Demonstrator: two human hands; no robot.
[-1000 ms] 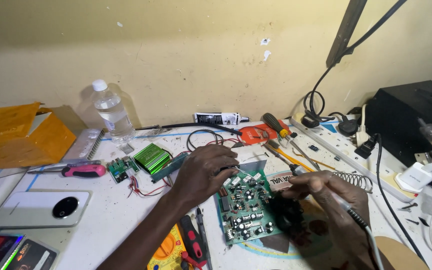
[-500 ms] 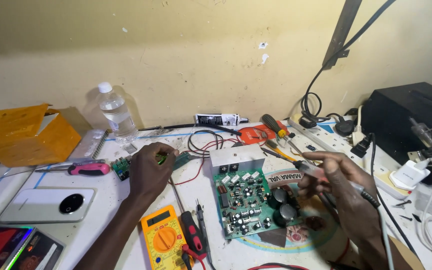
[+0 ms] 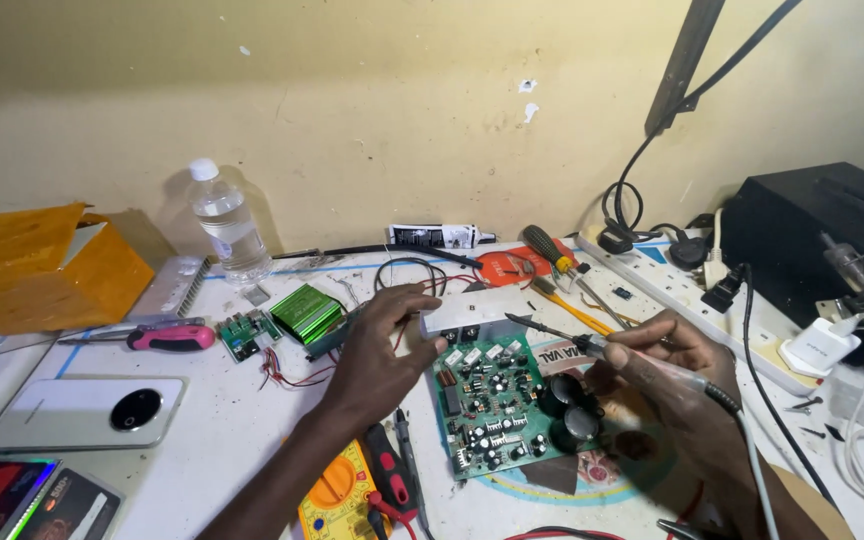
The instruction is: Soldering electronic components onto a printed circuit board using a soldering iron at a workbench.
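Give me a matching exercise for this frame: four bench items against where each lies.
Items:
1 bottle
2 phone
3 multimeter
4 soldering iron

Places:
A in the right hand
B near edge, under the left hand's forearm
C flat at the bench's left
D upright by the wall

Pairs: 1-D, 2-C, 3-B, 4-A

Electronics repair workshop — circuit board (image 3: 497, 405), multimeter (image 3: 337, 497)
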